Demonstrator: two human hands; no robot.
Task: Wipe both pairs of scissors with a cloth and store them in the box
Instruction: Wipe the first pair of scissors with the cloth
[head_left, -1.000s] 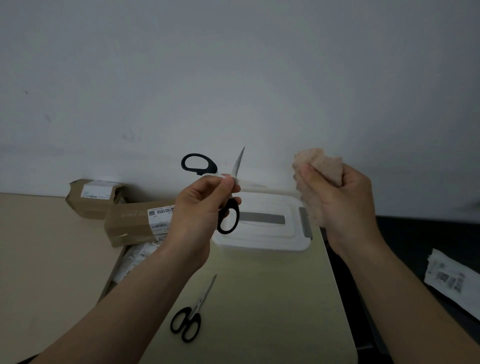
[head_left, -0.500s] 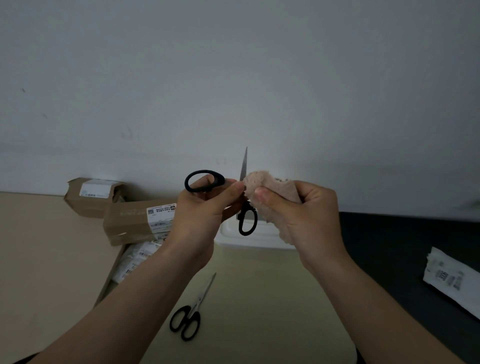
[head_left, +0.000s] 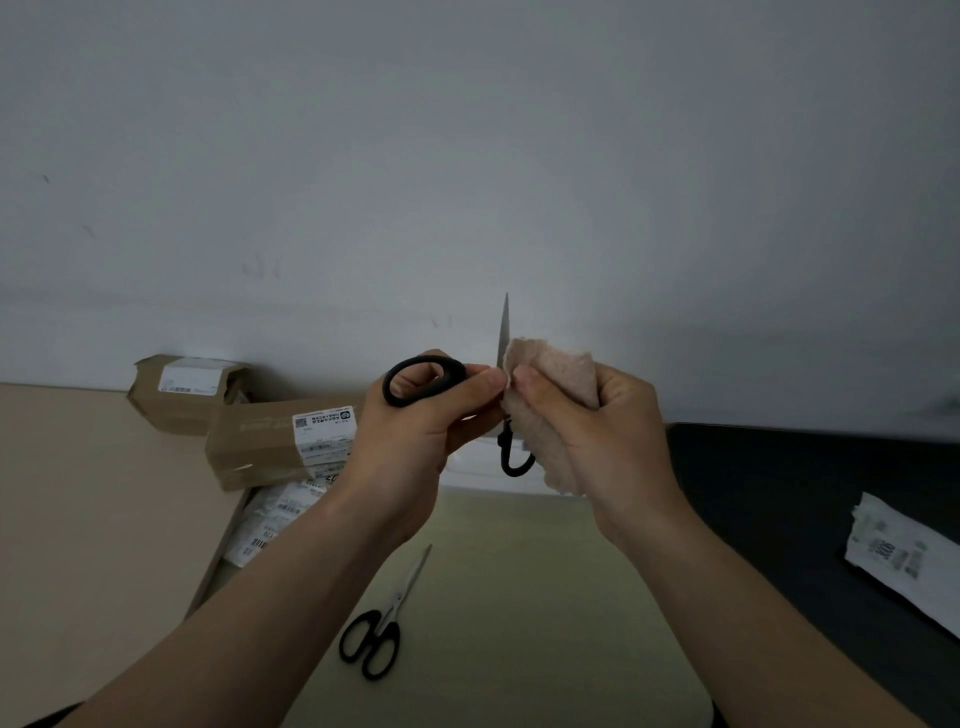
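Gripping open black-handled steel scissors (head_left: 423, 382) at frame centre, the left hand (head_left: 415, 441) faces the right hand (head_left: 602, 441), fingers clenched around a fuzzy pink cloth (head_left: 550, 374).

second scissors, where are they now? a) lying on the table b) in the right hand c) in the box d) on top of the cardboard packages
a: the second scissors lie flat on the table, below the left hand, which holds the other pair while the right hand holds the cloth.

Plain workroom or mailroom, bare grey wall (head_left: 467, 156), labelled cardboard parcels (head_left: 280, 441), tabletop (head_left: 519, 597)
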